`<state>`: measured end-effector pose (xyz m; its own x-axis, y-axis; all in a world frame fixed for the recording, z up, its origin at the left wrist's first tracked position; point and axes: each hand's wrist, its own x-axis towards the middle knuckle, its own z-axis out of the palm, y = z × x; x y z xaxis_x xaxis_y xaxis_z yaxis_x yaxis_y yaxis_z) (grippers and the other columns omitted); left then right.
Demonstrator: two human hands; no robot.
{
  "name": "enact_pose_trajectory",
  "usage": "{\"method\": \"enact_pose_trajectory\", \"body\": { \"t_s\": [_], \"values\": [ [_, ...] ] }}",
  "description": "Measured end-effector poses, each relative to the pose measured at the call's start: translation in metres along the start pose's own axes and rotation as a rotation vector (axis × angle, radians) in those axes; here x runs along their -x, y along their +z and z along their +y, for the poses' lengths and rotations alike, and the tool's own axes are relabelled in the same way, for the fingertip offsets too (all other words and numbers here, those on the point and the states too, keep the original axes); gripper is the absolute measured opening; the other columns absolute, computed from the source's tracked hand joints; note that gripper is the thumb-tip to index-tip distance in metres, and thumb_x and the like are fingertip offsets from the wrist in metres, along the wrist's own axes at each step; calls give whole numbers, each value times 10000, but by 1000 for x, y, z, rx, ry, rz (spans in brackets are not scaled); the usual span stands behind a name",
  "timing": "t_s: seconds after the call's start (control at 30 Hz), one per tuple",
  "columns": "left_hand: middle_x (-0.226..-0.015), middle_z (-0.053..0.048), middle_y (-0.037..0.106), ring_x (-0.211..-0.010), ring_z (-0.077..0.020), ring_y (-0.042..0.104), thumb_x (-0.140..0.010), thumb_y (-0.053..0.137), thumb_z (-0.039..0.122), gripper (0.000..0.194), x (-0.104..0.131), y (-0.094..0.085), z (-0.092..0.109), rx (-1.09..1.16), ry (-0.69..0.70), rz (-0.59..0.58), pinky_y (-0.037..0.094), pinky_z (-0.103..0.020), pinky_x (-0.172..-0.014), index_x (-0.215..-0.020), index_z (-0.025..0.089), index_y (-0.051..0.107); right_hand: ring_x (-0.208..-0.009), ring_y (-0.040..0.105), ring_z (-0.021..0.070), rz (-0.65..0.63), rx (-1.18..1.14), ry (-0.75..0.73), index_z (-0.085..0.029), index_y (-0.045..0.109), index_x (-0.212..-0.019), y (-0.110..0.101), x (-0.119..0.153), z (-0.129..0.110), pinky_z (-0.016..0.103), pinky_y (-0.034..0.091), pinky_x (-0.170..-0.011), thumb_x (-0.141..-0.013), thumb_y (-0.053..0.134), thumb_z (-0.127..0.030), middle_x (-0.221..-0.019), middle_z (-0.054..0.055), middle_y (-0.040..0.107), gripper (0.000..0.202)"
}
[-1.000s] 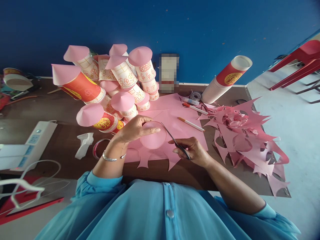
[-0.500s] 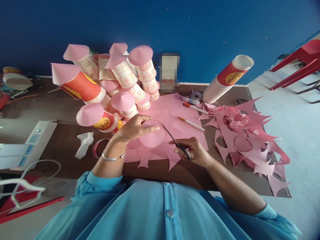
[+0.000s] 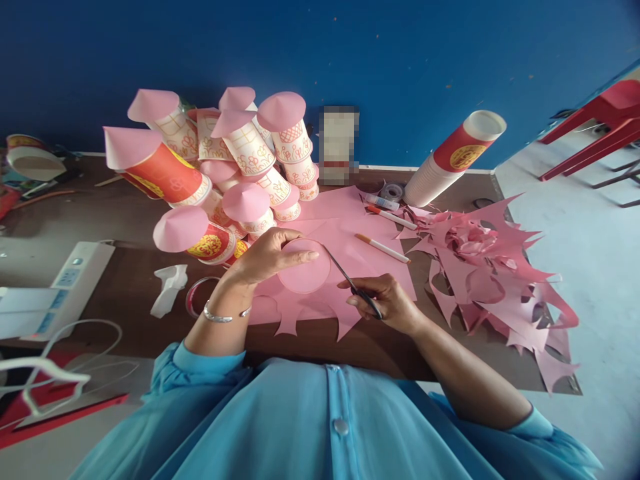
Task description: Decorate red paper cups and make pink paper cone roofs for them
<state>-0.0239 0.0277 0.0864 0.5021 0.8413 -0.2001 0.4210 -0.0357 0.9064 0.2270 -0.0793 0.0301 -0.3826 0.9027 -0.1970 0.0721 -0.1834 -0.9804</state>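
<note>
Left fingers [image 3: 301, 258] pinch a pink paper circle [image 3: 304, 277]; right fingers [image 3: 380, 285] grip scissors [image 3: 358, 291] at its two o'clock. I'd turn the circle slowly.

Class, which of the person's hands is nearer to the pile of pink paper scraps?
Right. The right hand, holding scissors, is just left of the pile of pink paper scraps; the left hand, holding a pink paper disc, is farther left.

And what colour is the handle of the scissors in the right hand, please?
The scissors' handle looks black; it shows best in the head view, partly covered.
</note>
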Motion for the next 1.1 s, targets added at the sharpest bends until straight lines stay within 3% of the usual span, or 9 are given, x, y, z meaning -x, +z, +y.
{"method": "enact_pose_trajectory", "body": {
  "t_s": [0.37, 0.57, 1.1],
  "values": [
    [-692, -2, 609, -702, -133, 486, -713, 824, 534, 380, 1, 3, 5, 85, -55, 110, 381, -252, -639, -740, 161, 758, -475, 381, 71, 8, 25, -7, -68, 765, -1124, 0, 0, -1, 228, 357, -477, -862, 754, -579, -532, -70, 438, 575],
    [-623, 22, 503, -653, -117, 417, -731, 798, 536, 401, 0, 3, 4, 34, -31, 72, 334, -249, -595, -644, 160, 688, -486, 396, 75, 9, 22, -10, -85, 770, -1152, 1, -1, -2, 228, 389, -487, -843, 772, -601, -536, -64, 469, 600],
    [-640, 34, 455, -652, -112, 395, -769, 781, 509, 383, 0, 3, 2, 26, -18, 50, 313, -252, -599, -671, 158, 666, -470, 402, 75, 8, 33, -39, -64, 762, -1130, 1, 1, 0, 227, 351, -475, -888, 741, -550, -532, -61, 460, 543]
  ]
}}
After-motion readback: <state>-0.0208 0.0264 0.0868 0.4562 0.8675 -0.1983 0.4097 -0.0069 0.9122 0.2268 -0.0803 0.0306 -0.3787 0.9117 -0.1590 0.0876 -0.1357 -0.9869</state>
